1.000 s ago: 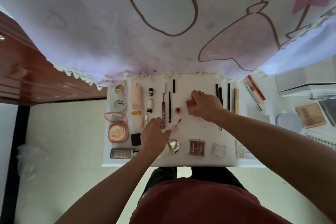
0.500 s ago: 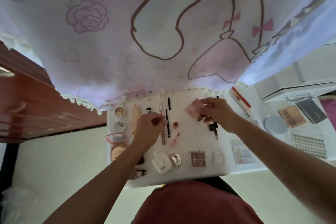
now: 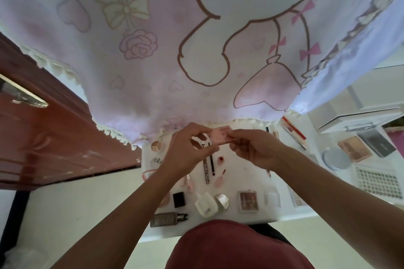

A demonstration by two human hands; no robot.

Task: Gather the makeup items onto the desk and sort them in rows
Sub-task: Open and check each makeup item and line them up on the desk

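Observation:
Both hands are raised above the white desk (image 3: 244,172) and hold a small pink compact (image 3: 220,135) between them. My left hand (image 3: 188,150) pinches its left end and my right hand (image 3: 255,148) pinches its right end. On the desk below lie a black pencil (image 3: 211,165), a tube with lettering (image 3: 206,170), a small red pot (image 3: 221,159), a pink lip gloss (image 3: 219,179), a white bottle (image 3: 205,204), a brown eyeshadow palette (image 3: 248,201), a black cube (image 3: 179,199) and a dark glass bottle (image 3: 168,219). My left arm hides part of the left-hand items.
A pink cartoon curtain (image 3: 196,39) hangs over the desk's far edge. A red-brown wooden cabinet (image 3: 43,137) stands at the left. To the right lie a red box (image 3: 294,130), a round white compact (image 3: 336,158), a beige palette (image 3: 354,148) and a white mesh tray (image 3: 376,181).
My right hand lifted the pink compact off the desk toward the far edge. My left hand left the desk items and came up to grip the compact's other end. The view tilted upward.

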